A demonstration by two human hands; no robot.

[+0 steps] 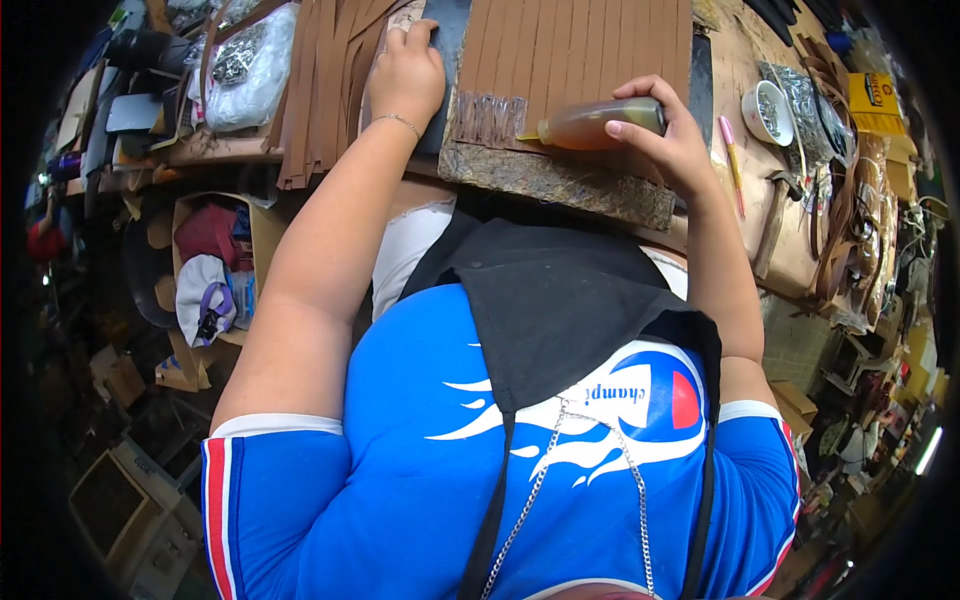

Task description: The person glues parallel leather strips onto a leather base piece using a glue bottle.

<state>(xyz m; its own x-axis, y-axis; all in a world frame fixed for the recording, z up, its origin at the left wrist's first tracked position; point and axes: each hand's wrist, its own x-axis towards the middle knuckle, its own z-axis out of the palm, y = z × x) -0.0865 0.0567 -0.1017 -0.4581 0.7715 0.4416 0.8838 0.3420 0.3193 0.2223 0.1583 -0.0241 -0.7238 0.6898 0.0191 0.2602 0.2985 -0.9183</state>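
Note:
My right hand (668, 138) is wrapped around a squeeze bottle (590, 126) of amber liquid, tilted on its side with its nozzle pointing left. The nozzle tip touches or nearly touches the lower ends of brown leather strips (570, 55), laid side by side on a worn board (560, 180). Left of the nozzle, the strip ends look wet and glossy. My left hand (408, 80) is closed with curled fingers at a dark slab's edge, beside a loose bundle of brown strips (318, 80). What those fingers hold, if anything, is hidden.
To the right lie a pen (733, 165), a hammer (776, 220), a white bowl (768, 113) with small metal pieces and a yellow box (877, 103). Plastic bags (255, 75) sit at the left. Below the bench edge stands a carton (262, 230) with cloth items.

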